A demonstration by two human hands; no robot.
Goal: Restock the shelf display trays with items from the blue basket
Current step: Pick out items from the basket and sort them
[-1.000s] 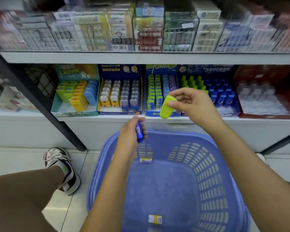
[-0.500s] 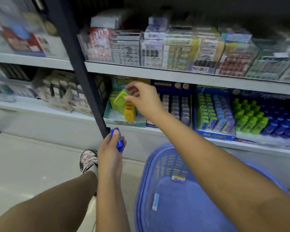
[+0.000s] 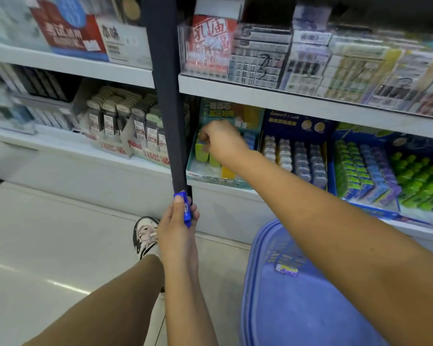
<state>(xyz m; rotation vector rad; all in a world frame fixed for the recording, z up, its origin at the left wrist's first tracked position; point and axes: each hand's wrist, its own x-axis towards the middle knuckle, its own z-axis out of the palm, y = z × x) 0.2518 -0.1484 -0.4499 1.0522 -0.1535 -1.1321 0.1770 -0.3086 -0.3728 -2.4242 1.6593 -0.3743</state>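
Observation:
My right hand point(image 3: 220, 141) reaches into the teal display tray point(image 3: 210, 177) on the lower shelf, its curled fingers on a lime-green item point(image 3: 201, 152) at the tray's left side among green and yellow ones. My left hand point(image 3: 178, 221) hangs lower, in front of the dark shelf post, and grips a small blue tube point(image 3: 186, 208) upright. The blue basket point(image 3: 298, 295) stands on the floor at the lower right, under my right forearm, with a small packet point(image 3: 286, 269) stuck on its inner wall.
A dark upright post point(image 3: 168, 108) splits the shelving just left of the tray. Right of the teal tray sit a navy tray of small jars point(image 3: 295, 158) and a blue tray of green and blue tubes point(image 3: 390, 176). My knee and shoe point(image 3: 144, 236) are on the tiled floor.
The view swung left. My right hand carried the lime-green item from above the basket down into the teal tray. My left hand keeps the blue tube, now beside the post.

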